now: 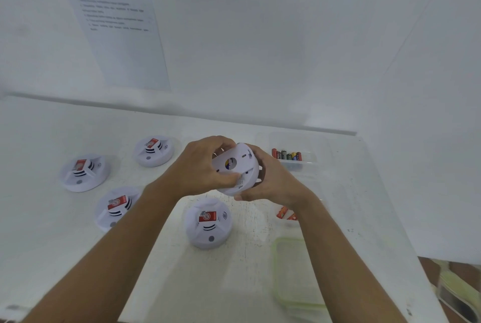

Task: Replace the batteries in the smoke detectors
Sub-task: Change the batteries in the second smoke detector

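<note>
A white round smoke detector point(235, 166) is held above the table with its back plate tilted towards me. My left hand point(200, 166) grips its left rim, thumb across the lower edge. My right hand point(270, 179) cups its right side and underside. Several more white detectors with red labels lie face up on the white table point(39, 231): one at the far middle point(153, 151), one at the left point(84, 173), one partly under my left forearm point(114, 207), one just below my hands point(208, 222). A clear tray point(309, 164) at the right holds several batteries point(286, 155).
A second clear container with red-wrapped batteries point(286, 214) sits half hidden under my right wrist. A clear lid with a green rim point(294, 273) lies near the table's right front. A printed sheet point(117, 28) hangs on the white wall behind. The table's right edge runs close by.
</note>
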Motion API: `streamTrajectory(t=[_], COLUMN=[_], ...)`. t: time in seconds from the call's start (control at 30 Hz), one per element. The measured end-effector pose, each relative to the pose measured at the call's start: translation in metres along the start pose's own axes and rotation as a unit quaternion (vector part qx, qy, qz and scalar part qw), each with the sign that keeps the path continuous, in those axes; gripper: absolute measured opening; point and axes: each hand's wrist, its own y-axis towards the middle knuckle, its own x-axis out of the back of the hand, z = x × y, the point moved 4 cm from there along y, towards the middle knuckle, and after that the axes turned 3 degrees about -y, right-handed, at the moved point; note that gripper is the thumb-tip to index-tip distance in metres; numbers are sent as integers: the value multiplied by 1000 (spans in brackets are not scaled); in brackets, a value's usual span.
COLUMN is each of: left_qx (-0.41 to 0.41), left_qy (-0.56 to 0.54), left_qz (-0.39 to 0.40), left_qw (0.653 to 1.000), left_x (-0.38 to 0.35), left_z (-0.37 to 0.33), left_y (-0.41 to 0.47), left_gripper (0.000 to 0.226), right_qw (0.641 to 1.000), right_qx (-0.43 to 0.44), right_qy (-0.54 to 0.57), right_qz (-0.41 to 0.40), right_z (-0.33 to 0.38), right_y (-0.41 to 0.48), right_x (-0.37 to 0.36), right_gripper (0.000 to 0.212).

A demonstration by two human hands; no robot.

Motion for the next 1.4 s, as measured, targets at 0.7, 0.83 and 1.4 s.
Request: streamTrajectory(t=[0.7,0.83,1.4], left_qx=[49,101,64], left_qy=[-213,-411,-97], left_qz=[-103,-187,-257], left_qw=[970,886,959], left_x=[4,12,-14], left_z=[19,27,28], left_y=[-8,-8,-28], left_gripper=[12,18,57], right_qw=[1000,1000,999], right_qx=[-4,-3,17], right_qy=[8,9,43], right_qz=[-8,-11,-2], right_z=[0,-1,1], right_y=[-4,-5,-6], right_x=[2,4,-3], right_gripper=[93,94,93])
